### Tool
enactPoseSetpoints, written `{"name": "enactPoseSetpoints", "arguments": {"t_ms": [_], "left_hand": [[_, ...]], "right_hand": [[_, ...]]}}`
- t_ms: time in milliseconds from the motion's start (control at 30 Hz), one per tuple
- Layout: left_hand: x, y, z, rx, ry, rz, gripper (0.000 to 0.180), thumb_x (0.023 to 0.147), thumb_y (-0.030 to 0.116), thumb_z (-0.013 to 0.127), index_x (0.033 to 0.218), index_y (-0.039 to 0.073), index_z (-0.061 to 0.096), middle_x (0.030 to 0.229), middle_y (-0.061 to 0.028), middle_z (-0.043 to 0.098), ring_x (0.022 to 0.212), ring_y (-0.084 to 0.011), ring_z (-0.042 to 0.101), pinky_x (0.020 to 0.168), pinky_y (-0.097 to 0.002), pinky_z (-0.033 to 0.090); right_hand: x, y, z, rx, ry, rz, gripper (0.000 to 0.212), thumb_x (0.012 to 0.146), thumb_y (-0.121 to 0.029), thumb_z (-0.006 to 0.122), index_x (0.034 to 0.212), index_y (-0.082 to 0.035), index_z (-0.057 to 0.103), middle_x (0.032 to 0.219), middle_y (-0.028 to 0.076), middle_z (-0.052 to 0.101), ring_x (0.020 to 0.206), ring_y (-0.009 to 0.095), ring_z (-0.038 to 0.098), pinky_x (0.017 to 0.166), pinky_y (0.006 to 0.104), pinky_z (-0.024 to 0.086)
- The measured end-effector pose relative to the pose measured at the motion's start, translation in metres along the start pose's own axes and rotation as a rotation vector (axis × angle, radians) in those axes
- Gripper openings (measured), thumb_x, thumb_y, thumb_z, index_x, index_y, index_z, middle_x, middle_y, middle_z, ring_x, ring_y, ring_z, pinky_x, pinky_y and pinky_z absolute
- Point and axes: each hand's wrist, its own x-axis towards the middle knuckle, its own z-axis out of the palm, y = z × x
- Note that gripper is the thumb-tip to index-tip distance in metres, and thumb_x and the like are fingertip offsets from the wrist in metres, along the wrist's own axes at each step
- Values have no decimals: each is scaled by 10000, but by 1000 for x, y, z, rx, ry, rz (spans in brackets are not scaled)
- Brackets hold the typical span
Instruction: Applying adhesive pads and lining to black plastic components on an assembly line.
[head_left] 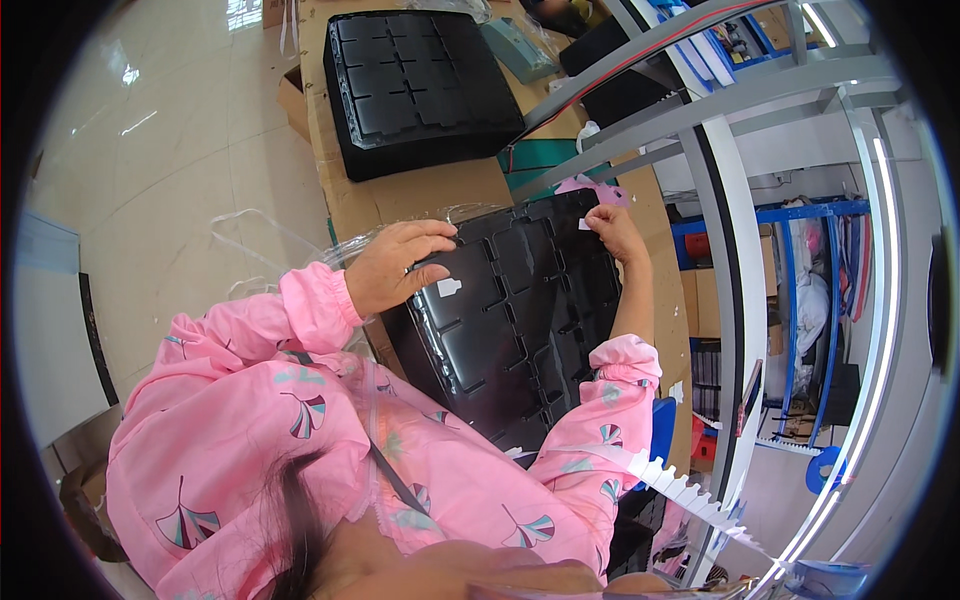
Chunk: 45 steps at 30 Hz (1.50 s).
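Note:
A black moulded plastic tray [520, 300] with several shallow compartments lies before me, its near part against my pink smock. My left hand [400, 262] rests at its far left corner, fingers stretched out and thumb apart. Just below that thumb, a small white tab-shaped piece [450, 287] lies on the tray. Over the far right corner, my right hand [615, 232] pinches a small white piece [585, 225] between thumb and fingers. Whether this piece touches the tray, I cannot tell.
Beyond the tray, a tall stack of similar black trays [420, 90] stands on the cardboard-covered table [420, 195]. Clear plastic film [350, 245] trails off the left edge. A grey metal frame [720, 200] rises on the right, with blue shelving [790, 213] behind it.

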Motion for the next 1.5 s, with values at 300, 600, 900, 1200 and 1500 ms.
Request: {"name": "enactPoseSetpoints", "arguments": {"t_ms": [300, 600, 900, 1200, 1500], "left_hand": [[0, -3, 5, -151, 38, -78, 271, 822, 252, 574, 983, 34, 571, 1133, -113, 527, 1045, -287, 500, 879, -352, 405], [-3, -3, 7, -155, 51, -88, 215, 817, 200, 565, 955, 35, 586, 1125, -102, 544, 1039, -273, 514, 868, -337, 416], [-4, -5, 3, -191, 5, -93, 194, 813, 113, 547, 981, 23, 578, 1147, -116, 532, 1071, -269, 497, 908, -340, 386], [24, -21, -9, -79, -84, 174, 158, 755, 103, 617, 899, 40, 625, 1014, -85, 580, 953, -256, 527, 813, -332, 427], [64, -6, -7, 190, -692, 378, 72, 709, 150, 611, 756, 111, 650, 778, -43, 540, 821, -243, 537, 681, -360, 438]], "right_hand": [[12, 0, -2, -35, -65, -34, 91, 736, -94, 603, 748, -5, 615, 685, 81, 609, 664, 161, 561, 630, 290, 429], [12, 0, 12, -245, 24, 1, 98, 726, -162, 628, 750, -67, 630, 715, 93, 620, 708, 241, 589, 651, 351, 440], [-7, -18, 30, -217, 326, 127, 267, 727, -211, 643, 963, -101, 587, 878, 105, 588, 807, 260, 575, 693, 377, 447], [-40, 1, 49, -106, 653, -31, 308, 782, -100, 567, 1080, -29, 542, 988, 144, 561, 835, 271, 567, 761, 341, 450], [-227, -54, 83, 10, 573, -57, 205, 839, -66, 544, 1033, -9, 572, 950, 87, 596, 856, 155, 574, 741, 246, 448]]}}
